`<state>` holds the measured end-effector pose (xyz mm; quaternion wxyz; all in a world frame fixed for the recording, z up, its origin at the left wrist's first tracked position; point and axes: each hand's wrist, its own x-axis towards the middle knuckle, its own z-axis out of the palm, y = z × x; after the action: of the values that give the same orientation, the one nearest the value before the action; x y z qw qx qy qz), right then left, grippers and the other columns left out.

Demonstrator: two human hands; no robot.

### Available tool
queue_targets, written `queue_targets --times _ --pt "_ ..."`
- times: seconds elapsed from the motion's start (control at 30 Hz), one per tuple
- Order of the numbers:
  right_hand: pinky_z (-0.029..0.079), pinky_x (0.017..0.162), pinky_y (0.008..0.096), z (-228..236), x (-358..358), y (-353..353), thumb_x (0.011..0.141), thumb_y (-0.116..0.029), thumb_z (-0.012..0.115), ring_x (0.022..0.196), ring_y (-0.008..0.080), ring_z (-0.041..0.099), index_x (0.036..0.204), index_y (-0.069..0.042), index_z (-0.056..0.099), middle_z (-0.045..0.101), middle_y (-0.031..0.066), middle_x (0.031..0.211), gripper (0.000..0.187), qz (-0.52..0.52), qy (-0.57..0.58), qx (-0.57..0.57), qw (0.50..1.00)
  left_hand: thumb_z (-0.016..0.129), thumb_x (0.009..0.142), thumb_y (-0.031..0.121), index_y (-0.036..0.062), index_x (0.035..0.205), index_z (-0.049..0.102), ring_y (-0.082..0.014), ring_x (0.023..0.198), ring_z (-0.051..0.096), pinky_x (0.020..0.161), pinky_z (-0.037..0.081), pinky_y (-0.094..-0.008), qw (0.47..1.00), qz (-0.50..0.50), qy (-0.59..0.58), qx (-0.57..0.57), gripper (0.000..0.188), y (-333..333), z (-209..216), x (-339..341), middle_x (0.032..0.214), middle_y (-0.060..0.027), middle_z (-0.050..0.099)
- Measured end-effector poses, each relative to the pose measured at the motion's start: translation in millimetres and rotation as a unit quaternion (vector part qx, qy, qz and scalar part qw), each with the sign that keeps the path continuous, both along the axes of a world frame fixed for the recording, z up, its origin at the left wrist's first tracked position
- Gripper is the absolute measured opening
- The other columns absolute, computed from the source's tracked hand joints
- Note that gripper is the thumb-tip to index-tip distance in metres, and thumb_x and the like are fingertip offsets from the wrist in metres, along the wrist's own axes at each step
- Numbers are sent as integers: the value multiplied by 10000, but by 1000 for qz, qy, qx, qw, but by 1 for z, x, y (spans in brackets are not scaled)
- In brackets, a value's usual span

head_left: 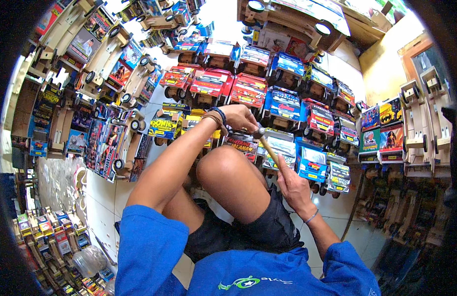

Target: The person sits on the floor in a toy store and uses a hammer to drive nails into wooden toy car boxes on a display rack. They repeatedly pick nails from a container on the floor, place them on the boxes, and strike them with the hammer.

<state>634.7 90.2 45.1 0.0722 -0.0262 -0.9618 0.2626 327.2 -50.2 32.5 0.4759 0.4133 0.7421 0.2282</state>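
My right hand (295, 190) is wrapped round the wooden handle of a hammer (271, 151), whose metal head points up and away to the left. Close beside that head, my left hand (236, 117) has its fingers curled and pressed together; what they pinch, if anything, is too small to make out. Beneath and around both hands stand rows of wooden toy trucks with printed panels. A red toy truck (248, 90) sits just beyond my left hand, and a blue toy truck (311, 160) is right of the hammer handle.
My bent knee (226, 167) rises between my arms. More toy trucks are stacked at the left (112, 148) and the right (390, 129). A large wooden toy truck (292, 24) stands at the back. Smaller toy vehicles (43, 224) and a clear plastic bag (89, 260) lie at lower left.
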Motion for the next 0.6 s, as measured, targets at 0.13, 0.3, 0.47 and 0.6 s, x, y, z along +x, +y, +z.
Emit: queue_targets --times 0.13,0.3,0.47,0.6 --pt "512 591 455 3 -2 9 989 -149 594 656 327 649 1555 -113 401 658 178 802 599 -53 21 -33 998 612 934 171 52 1354 627 -162 991 663 882 534 -301 995 9 -93 20 437 -2 21 -22 1190 -98 717" --pt "511 609 464 7 4 21 1001 -150 587 666 357 656 1535 -101 433 663 208 821 558 -93 -8 -73 993 712 936 82 33 1379 569 -188 1018 706 894 593 -311 951 138 -252 117 468 -10 32 -33 1140 -144 705" --pt "516 636 470 7 14 20 1005 -140 583 694 382 665 1531 -92 435 672 238 848 549 -108 -8 -114 988 777 923 198 -10 1256 624 -152 926 717 816 599 -294 947 257 -131 139 421 5 34 -29 1046 -119 738" --pt "527 673 470 11 27 21 1009 -143 580 743 397 685 1541 -102 421 686 257 887 557 -132 -20 -162 978 767 931 225 38 1218 706 -99 883 687 771 589 -261 946 214 -203 134 348 26 33 -3 1035 -26 729"
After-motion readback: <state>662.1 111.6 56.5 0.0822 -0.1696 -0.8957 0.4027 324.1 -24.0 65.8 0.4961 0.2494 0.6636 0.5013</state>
